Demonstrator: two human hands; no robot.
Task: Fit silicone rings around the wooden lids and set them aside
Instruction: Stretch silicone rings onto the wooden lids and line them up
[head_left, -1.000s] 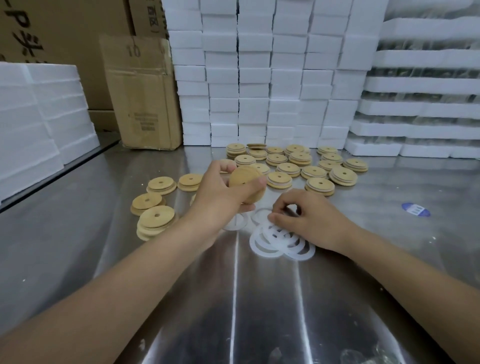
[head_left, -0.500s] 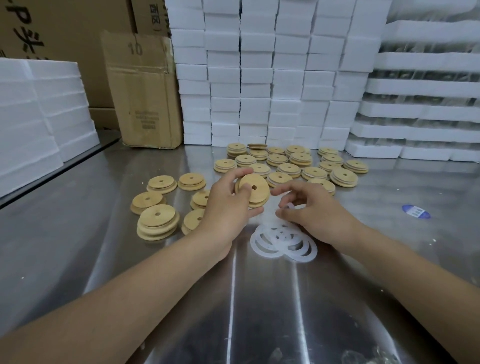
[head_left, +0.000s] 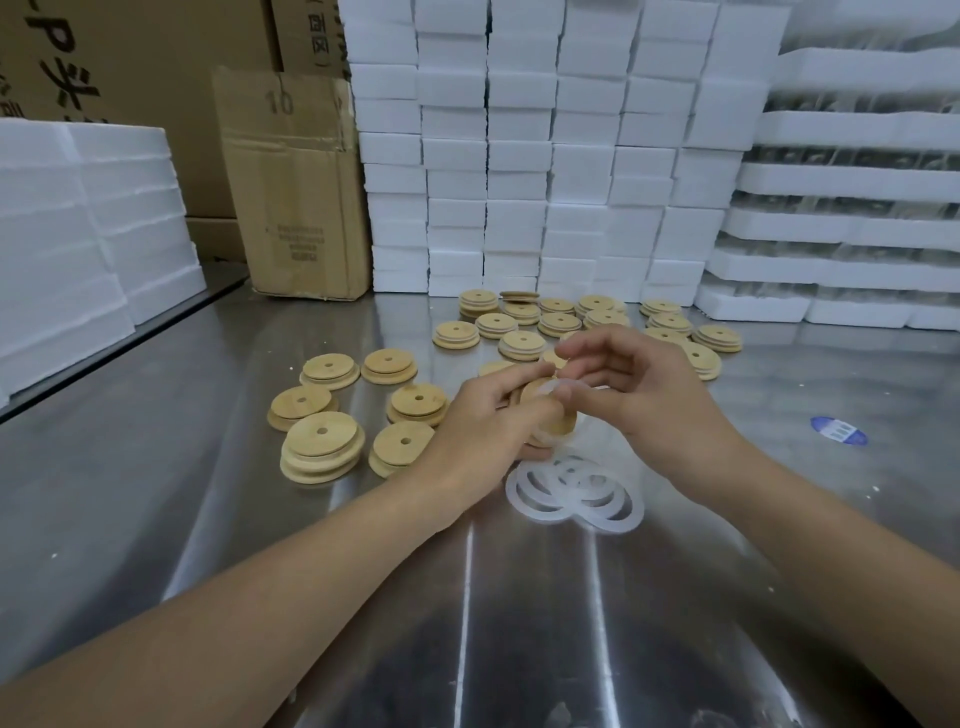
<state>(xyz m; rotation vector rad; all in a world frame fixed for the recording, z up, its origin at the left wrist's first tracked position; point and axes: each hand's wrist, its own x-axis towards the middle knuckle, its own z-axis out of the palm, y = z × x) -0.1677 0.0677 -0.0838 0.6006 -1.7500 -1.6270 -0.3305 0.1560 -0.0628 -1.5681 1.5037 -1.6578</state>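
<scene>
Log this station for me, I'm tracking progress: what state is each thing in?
Left hand, grips the held lid.
Right hand, pinches a ring against it.
Held lid, off the table, tilted, ring only partly on.
Loose rings, overlapping, flat on the table.
Near lids, flat, some stacked, bare.
Far lids, flat, whitish band at the edges.
Box, upright, creased.

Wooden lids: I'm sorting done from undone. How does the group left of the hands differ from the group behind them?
The left group shows bare wood edges; the far group shows a pale band round their edges. The left group is smaller and looser; the far group is bigger and packed close. Both are round, holed at the centre, lying flat on the metal table.
</scene>
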